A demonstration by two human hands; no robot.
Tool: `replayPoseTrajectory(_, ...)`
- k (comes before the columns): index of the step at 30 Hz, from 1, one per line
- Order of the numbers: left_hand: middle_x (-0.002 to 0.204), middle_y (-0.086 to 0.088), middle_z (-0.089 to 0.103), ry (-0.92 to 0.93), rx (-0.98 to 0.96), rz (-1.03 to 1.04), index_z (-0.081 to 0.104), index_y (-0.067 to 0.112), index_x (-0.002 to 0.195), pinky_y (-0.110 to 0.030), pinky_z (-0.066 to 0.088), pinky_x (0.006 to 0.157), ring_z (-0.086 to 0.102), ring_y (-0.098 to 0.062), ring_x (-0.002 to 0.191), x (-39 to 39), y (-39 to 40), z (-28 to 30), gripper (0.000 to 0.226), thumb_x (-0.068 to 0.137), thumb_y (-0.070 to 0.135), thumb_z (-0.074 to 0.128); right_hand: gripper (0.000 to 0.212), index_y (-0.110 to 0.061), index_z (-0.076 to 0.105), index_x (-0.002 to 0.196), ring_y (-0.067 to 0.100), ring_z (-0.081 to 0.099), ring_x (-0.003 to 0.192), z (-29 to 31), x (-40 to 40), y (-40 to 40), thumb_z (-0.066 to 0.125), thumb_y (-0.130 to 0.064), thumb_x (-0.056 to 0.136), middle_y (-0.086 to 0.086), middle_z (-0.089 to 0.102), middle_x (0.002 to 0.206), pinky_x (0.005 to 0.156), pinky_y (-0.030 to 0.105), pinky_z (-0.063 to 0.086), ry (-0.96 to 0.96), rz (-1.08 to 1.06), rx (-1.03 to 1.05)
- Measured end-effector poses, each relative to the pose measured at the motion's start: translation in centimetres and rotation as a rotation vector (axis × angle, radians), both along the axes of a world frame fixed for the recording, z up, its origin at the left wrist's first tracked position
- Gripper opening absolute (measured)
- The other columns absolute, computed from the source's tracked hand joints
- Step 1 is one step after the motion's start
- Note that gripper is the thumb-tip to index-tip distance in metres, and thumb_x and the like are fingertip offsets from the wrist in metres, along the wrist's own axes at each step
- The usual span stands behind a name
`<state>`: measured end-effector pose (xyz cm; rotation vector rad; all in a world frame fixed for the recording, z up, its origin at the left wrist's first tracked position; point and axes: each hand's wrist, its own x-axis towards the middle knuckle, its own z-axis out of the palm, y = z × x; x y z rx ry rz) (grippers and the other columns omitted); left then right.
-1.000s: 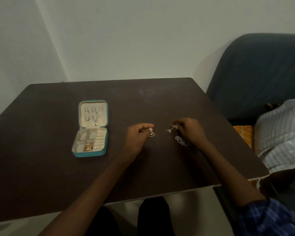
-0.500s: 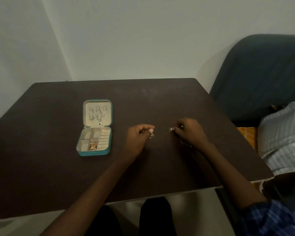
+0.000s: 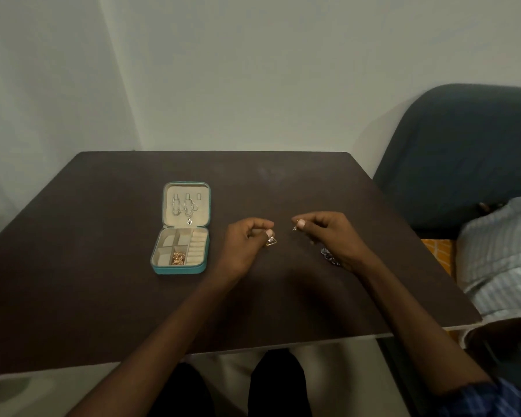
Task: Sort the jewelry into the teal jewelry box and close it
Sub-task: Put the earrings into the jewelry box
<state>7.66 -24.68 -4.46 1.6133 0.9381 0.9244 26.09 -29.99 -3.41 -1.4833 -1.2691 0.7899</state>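
— Grip? Left hand (image 3: 243,245) pinching a triangular earring (image 3: 271,241); right hand (image 3: 331,236) pinching its small mate (image 3: 295,227), both clear of the table (image 3: 283,296).

— Reason? Probably pairing. Jewelry box (image 3: 179,267) open, left of both hands, ready to receive. Silver piece (image 3: 328,255) waiting beside right wrist.

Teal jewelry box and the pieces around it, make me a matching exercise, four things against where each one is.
Things:
1. silver chain with heart pendant
2. gold-coloured jewelry heap
3. triangular gold-coloured earring
4. sparkly silver piece

Places:
A. pinched by the left hand
B. on the dark table beside the right hand
C. hanging in the open lid of the teal jewelry box
D. in a front compartment of the box

Pairs: 1-C, 2-D, 3-A, 4-B
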Motion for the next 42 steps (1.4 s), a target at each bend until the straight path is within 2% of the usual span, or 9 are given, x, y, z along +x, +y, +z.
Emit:
replayPoseTrajectory(4,0.078,-0.002,0.068,-0.032,0.004,0.012,0.064,0.009,0.104,-0.006,0.041,0.054,0.061,0.007,0.061,-1.4,0.1,1.2,0.018,0.085,0.008,0.064,0.012,-0.013,0.069,0.081,0.002,0.057,0.065,1.3,-2.0,0.0,0.061,-0.016,0.089,0.002,0.069,0.079,0.055,0.017,0.043,-0.016,0.054,0.036)
replayPoseTrajectory(6,0.078,-0.003,0.068,-0.051,0.013,0.005,0.065,0.005,0.102,-0.005,0.041,0.053,0.061,0.007,0.060,-2.3,0.1,2.0,0.017,0.085,0.006,0.064,0.016,-0.012,0.069,0.077,0.008,0.062,0.074,1.9,-3.2,0.3,0.060,-0.017,0.090,0.009,0.072,0.086,0.060,0.021,0.047,0.018,0.082,0.052)
replayPoseTrajectory(8,0.079,-0.005,0.069,-0.063,0.026,0.006,0.066,0.007,0.100,-0.005,0.040,0.054,0.062,0.006,0.061,-3.4,0.1,2.6,0.016,0.085,0.007,0.065,0.013,-0.008,0.069,0.080,0.011,0.065,0.075,2.5,-4.6,0.5,0.061,-0.014,0.089,0.012,0.073,0.090,0.060,0.021,0.050,0.124,0.105,0.076)
replayPoseTrajectory(12,0.077,-0.004,0.069,-0.125,0.017,0.027,0.066,0.006,0.098,-0.006,0.041,0.054,0.063,0.003,0.062,-5.7,0.3,3.5,0.015,0.083,0.005,0.066,0.005,-0.010,0.068,0.088,0.014,0.065,0.066,3.1,-7.4,1.2,0.064,-0.009,0.085,0.007,0.073,0.078,0.054,0.020,0.050,0.326,0.137,0.096)
replayPoseTrajectory(23,0.074,-0.006,0.067,-0.138,0.029,0.133,0.065,-0.001,0.096,-0.010,0.045,0.052,0.060,0.003,0.053,-11.3,2.2,4.6,0.015,0.081,0.001,0.068,0.018,-0.008,0.068,0.103,0.007,0.064,0.067,3.8,-13.2,3.3,0.059,-0.004,0.089,0.005,0.072,0.082,0.059,0.017,0.052,0.275,0.235,0.052)
replayPoseTrajectory(26,0.075,-0.005,0.068,-0.119,0.005,0.173,0.066,0.005,0.089,-0.012,0.048,0.054,0.062,0.000,0.057,-12.8,3.0,4.0,0.010,0.080,0.001,0.069,0.018,-0.004,0.067,0.104,0.007,0.064,0.065,3.6,-14.4,4.0,0.060,-0.004,0.088,0.008,0.071,0.084,0.056,0.017,0.051,0.275,0.231,0.020)
replayPoseTrajectory(31,0.080,-0.006,0.067,-0.018,-0.021,0.220,0.065,-0.001,0.095,-0.014,0.053,0.060,0.066,-0.005,0.067,-15.2,4.9,2.0,0.014,0.081,-0.001,0.067,0.011,-0.009,0.069,0.095,0.009,0.059,0.066,2.7,-16.2,5.2,0.063,-0.005,0.086,0.008,0.070,0.089,0.052,0.016,0.048,0.238,0.192,-0.024)
replayPoseTrajectory(38,0.084,-0.004,0.069,0.210,-0.051,0.223,0.066,0.012,0.084,-0.020,0.052,0.063,0.067,-0.014,0.078,-16.5,6.1,-1.1,0.005,0.084,0.006,0.066,0.017,0.004,0.066,0.101,-0.003,0.063,0.060,1.3,-17.8,6.0,0.060,0.001,0.086,0.005,0.068,0.091,0.051,0.011,0.047,0.211,0.180,-0.064)
replayPoseTrajectory(42,0.087,-0.001,0.071,0.417,0.045,0.210,0.068,0.020,0.083,-0.020,0.052,0.063,0.066,-0.007,0.079,-16.2,6.3,-2.1,0.006,0.085,0.014,0.066,0.015,0.003,0.067,0.100,0.001,0.067,0.066,0.6,-17.8,6.2,0.060,0.000,0.086,0.008,0.068,0.095,0.053,0.012,0.049,0.182,0.183,-0.079)
